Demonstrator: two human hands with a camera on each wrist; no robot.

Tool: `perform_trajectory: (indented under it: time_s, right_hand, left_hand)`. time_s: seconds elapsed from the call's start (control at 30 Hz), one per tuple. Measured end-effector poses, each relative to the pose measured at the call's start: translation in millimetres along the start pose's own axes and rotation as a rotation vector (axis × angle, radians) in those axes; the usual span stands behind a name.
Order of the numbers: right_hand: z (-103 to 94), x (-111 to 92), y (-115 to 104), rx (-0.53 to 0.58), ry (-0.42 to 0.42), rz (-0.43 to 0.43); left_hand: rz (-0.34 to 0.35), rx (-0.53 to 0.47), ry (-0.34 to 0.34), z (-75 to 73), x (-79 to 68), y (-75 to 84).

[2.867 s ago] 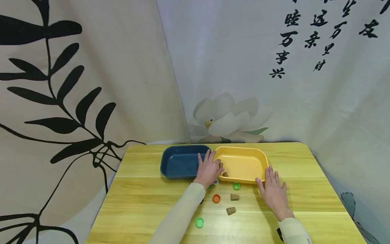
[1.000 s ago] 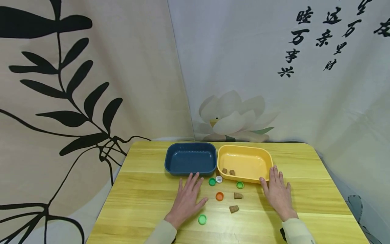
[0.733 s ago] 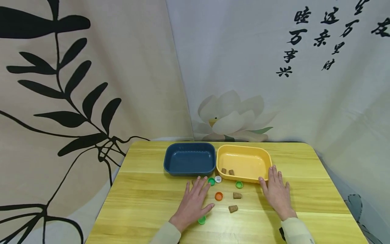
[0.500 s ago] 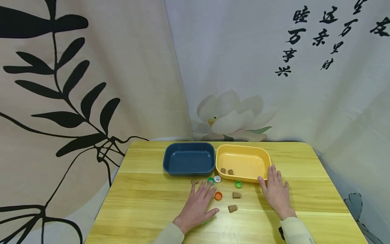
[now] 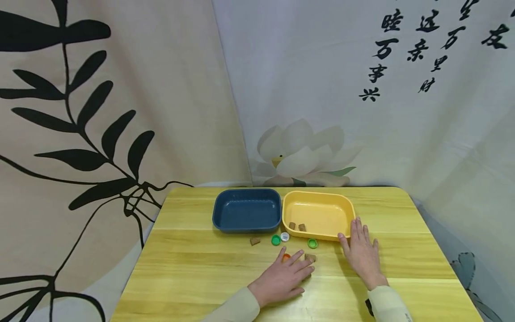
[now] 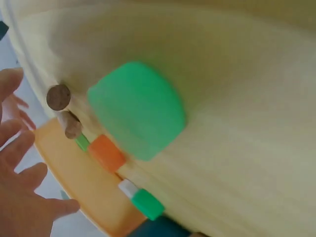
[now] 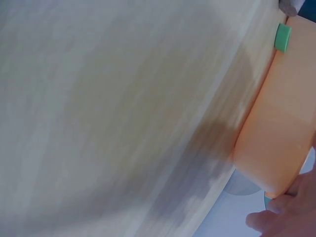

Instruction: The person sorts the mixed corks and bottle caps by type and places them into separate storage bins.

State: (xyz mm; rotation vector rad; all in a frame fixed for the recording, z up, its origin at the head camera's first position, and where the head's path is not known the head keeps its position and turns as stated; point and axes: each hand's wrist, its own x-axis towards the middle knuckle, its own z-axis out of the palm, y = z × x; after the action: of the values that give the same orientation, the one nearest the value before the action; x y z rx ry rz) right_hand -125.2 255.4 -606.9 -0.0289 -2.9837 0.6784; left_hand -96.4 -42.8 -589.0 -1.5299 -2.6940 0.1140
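Note:
In the head view my left hand (image 5: 283,277) hovers with spread fingers over the front of the scattered pieces, holding nothing. Its fingers are nearest a cork (image 5: 310,257) and an orange bottle cap (image 5: 286,257), both partly covered; a second cork (image 6: 59,97) shows in the left wrist view. A light-green cap (image 6: 138,111) lies close below the left wrist camera; the hand and sleeve hide it from the head camera. My right hand (image 5: 363,255) rests its straight fingers against the right front corner of the yellow tray (image 5: 322,201), where two corks (image 5: 297,226) lie.
Left of the yellow tray stands a dark blue tray (image 5: 247,210). Before the trays lie a lone cork (image 5: 255,241), a green cap (image 5: 275,240), a white cap (image 5: 284,236) and another green cap (image 5: 312,243). A cloth backdrop (image 5: 181,112) hangs behind the table.
My left hand has left the gap between the trays, drawn back toward the table's front, then swept right over the orange cap and corks. The right hand has stayed at the yellow tray.

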Motion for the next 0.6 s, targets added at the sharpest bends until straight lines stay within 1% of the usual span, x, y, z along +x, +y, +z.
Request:
perform_trajectory:
  time_s: [0.13, 0.2, 0.33, 0.43, 0.6]
  right_hand:
    - [0.0, -0.1, -0.9, -0.006, 0.002, 0.007]
    - [-0.6, -0.3, -1.1, -0.012, 0.000, 0.011]
    - [-1.9, -0.3, -1.7, -0.016, -0.002, 0.014]
    - [-2.0, -0.1, -2.3, -0.009, 0.003, 0.012]
    - [-0.4, 1.2, -0.4, -0.016, 0.007, 0.011]
  left_hand:
    - [0.052, 0.076, -0.017, 0.8, 8.0, 0.3]
    - [0.063, 0.111, -0.015, 1.6, 12.1, -0.2]
    - [0.082, 0.194, -0.044, 0.9, 17.9, -1.4]
    - [0.096, 0.211, -0.065, 1.5, 20.8, -2.7]
    - [0.111, 0.192, -0.048, 4.8, 23.6, -4.2]
